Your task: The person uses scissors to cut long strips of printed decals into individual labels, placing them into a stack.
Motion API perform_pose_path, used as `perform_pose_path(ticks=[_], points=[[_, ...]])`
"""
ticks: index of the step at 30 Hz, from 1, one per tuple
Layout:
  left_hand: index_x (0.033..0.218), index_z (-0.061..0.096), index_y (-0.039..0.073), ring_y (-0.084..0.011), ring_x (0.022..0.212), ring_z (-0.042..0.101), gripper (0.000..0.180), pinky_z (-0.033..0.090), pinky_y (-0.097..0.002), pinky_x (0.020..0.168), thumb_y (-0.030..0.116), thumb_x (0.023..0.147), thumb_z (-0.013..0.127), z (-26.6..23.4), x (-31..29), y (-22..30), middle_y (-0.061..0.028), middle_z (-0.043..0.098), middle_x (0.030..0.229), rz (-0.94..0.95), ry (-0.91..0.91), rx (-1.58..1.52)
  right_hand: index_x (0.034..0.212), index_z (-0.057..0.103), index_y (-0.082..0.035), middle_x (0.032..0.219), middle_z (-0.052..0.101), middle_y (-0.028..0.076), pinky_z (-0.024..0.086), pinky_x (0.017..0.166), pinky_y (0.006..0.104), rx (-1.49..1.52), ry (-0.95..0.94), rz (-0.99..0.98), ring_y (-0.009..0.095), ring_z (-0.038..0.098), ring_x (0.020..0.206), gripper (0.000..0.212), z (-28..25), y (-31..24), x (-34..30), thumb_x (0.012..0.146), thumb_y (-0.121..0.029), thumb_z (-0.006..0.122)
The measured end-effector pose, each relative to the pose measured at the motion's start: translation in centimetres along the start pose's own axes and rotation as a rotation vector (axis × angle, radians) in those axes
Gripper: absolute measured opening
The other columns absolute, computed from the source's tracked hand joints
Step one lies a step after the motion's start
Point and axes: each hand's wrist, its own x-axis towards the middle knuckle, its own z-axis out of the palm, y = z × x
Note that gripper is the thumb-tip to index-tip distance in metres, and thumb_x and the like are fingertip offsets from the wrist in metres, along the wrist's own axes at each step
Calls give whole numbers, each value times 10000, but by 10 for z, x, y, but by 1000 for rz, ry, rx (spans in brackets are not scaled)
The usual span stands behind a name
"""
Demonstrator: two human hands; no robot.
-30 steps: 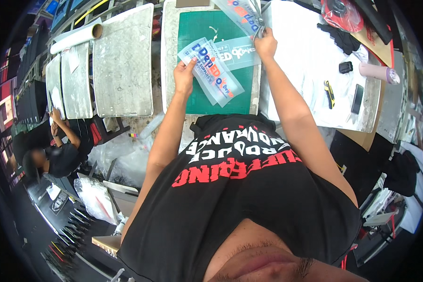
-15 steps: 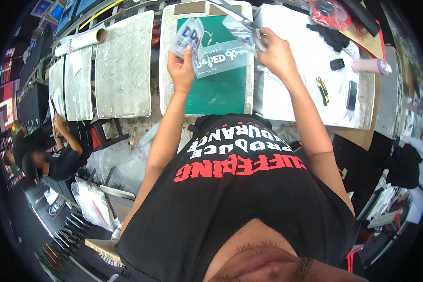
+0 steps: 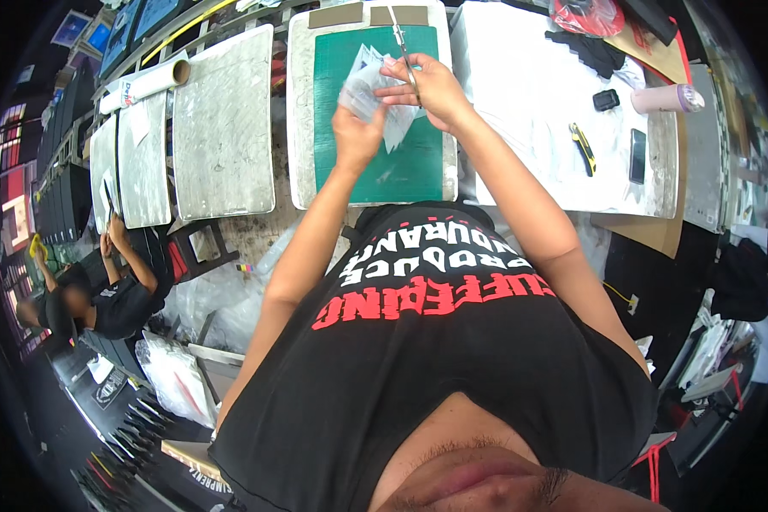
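Observation:
Over the green cutting mat (image 3: 384, 181), my left hand (image 3: 357, 136) is closed on several clear film sheets (image 3: 363, 88) with printed lettering, bunched together at uneven angles. My right hand (image 3: 435, 92) has come in from the right, its fingers stretched toward the sheets and touching their right side. A pair of scissors (image 3: 398, 36) hangs on that same hand, blades pointing away from me. Which fingers pass through the handles is hard to make out. The mat lies on a worn pale board (image 3: 301, 171).
On the white-covered board at right lie a yellow box cutter (image 3: 583, 149), a phone (image 3: 637, 156), a small black case (image 3: 606, 100) and a pink bottle (image 3: 661, 98). Bare grey boards (image 3: 224, 128) and a film roll (image 3: 145, 85) are at left, where a co-worker (image 3: 119, 294) handles something.
My right hand has moved left to the sheets, and the scissors have turned to point away. The film pieces, spread apart before, are now bunched together over the mat.

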Motion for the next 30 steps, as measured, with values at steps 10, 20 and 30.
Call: perform_pose_path(ticks=[10, 20, 30], points=[[1316, 457, -38, -279, 1169, 576, 517, 451, -415, 1025, -103, 828, 616, 0, 33, -18, -154, 591, 1261, -471, 214, -1395, 1234, 436, 78, 1049, 666, 203, 558, 812, 307, -280, 341, -117, 238, 681, 954, 571, -104, 22, 13, 901, -303, 700], [1184, 586, -47, -208, 1024, 642, 343, 509, -352, 931, -19, 854, 675, 39, 57, 22, -118, 667, 1136, -418, -18, -992, 1167, 462, 19, 1137, 673, 176, 520, 833, 268, -407, 242, -518, 155, 650, 977, 593, -100, -22, 0, 725, -81, 844], [1159, 603, -46, -182, 966, 648, 272, 518, -336, 891, 103, 934, 630, 15, 56, 18, -111, 675, 1100, -456, 27, -1008, 1153, 522, 11, 894, 722, 119, 464, 561, 194, -369, 488, -419, 113, 666, 723, 462, -102, -25, 2, 771, -10, 782]])
